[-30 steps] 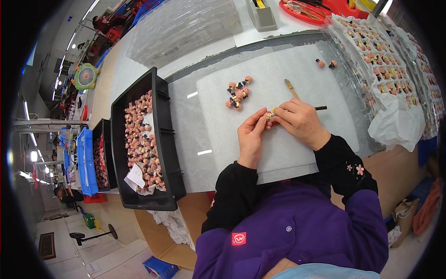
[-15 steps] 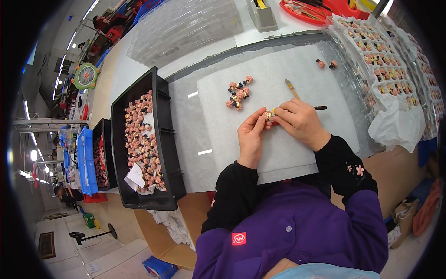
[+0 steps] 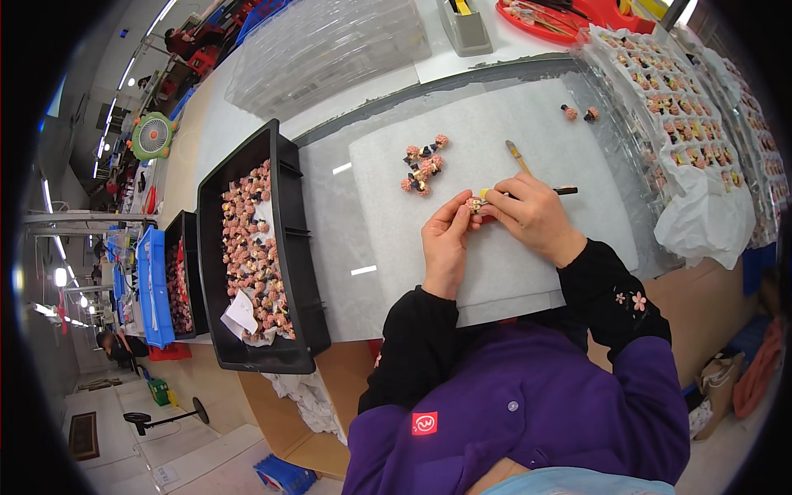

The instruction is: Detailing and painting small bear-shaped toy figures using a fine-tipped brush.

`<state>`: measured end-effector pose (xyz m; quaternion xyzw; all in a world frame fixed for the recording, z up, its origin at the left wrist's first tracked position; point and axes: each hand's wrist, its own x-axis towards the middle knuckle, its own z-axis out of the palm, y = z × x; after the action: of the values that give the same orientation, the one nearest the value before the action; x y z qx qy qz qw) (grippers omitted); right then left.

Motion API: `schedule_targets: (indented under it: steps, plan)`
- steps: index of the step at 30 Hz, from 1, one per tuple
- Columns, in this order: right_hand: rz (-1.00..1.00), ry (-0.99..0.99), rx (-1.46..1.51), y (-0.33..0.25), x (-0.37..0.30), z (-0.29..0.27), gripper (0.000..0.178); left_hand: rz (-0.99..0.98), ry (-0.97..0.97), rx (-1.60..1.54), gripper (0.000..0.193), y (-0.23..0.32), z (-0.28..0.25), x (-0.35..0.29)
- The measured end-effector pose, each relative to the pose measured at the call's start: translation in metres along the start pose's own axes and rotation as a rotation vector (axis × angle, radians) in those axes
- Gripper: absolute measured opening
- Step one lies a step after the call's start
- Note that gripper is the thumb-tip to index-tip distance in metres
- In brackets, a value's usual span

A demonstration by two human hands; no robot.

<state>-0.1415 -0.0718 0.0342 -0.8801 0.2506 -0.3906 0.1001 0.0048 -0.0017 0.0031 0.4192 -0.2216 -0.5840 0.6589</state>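
Observation:
My left hand [image 3: 446,242] pinches a small pink-haired figurine [image 3: 473,205] between thumb and fingers above the white sheet [image 3: 511,272]. My right hand [image 3: 535,216] is closed round a slim dark-handled tool [image 3: 566,190], whose end sticks out past the knuckles. At the figurine, its working tip is too small to make out. A small yellow piece shows at the right fingertips, and something red shows beneath them. A thin brush [image 3: 517,155] lies beyond the right hand. Several similar figurines [image 3: 425,168] lie grouped on the sheet, farther off to the left.
A black crate [image 3: 303,247] full of figurines stands at left. Clear plastic trays [image 3: 330,58] are stacked behind. Filled trays [image 3: 676,107] stand at right, near two loose figurines [image 3: 580,114]. A red tray [image 3: 561,21] and a grey tape dispenser [image 3: 467,29] sit at the back.
My right hand and the dark-handled tool have shifted very slightly at the figurine. My left hand holds the figurine in nearly the same place.

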Motion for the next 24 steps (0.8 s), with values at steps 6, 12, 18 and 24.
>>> schedule_targets:
  steps: [6,12,18,24]
  plan:
    - [-0.006,0.013,-0.019,0.0006,0.0,0.0011,0.015,0.004,0.001,0.006,0.03,-0.0005,-0.0001,-0.0001]
    - [0.005,0.007,-0.017,0.0,-0.0001,0.0004,0.014,0.014,0.001,0.021,0.029,-0.0009,-0.0004,-0.0003]
    - [0.022,-0.004,-0.006,0.0,-0.0005,0.0007,0.012,0.021,-0.001,0.029,0.029,0.0,0.0008,-0.001]
    - [0.024,0.001,0.012,0.0009,-0.0004,0.0005,0.01,0.018,-0.004,0.03,0.029,-0.0009,0.0,-0.0007]
